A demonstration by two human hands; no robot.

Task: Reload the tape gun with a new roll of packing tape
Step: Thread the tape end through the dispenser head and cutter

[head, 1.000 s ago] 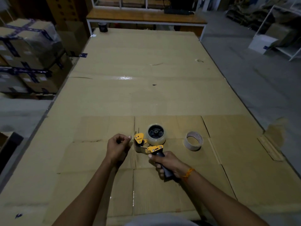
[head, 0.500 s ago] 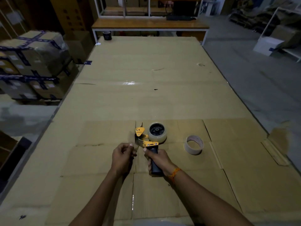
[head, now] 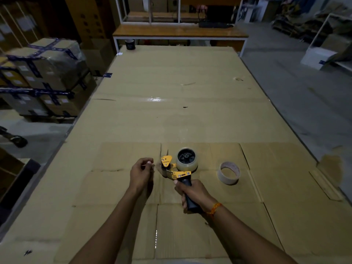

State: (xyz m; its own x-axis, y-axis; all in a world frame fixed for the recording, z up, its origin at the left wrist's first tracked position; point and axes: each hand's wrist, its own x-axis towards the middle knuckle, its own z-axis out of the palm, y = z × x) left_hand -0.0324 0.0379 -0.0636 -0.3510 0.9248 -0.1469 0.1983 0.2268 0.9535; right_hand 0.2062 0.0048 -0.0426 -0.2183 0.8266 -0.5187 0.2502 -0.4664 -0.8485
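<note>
A yellow and black tape gun (head: 174, 171) is held just above the cardboard-covered table (head: 171, 115). My right hand (head: 192, 193) is closed around its black handle. A clear roll of packing tape (head: 187, 161) sits on the gun's black hub. My left hand (head: 142, 173) is just left of the gun's yellow front plate, its fingertips pinched on what looks like the loose end of the clear tape. An empty cardboard tape core (head: 229, 172) lies flat on the table to the right of the gun.
A dark tape roll (head: 130, 44) stands at the table's far left corner. Stacked, strapped cartons (head: 43, 73) stand left of the table. A wooden bench (head: 179, 33) is behind the far end, and bare floor runs along the right.
The gun and both hands sit slightly lower and nearer to me than half a second ago. My left hand has drawn a little away from the gun's front plate, still pinched.
</note>
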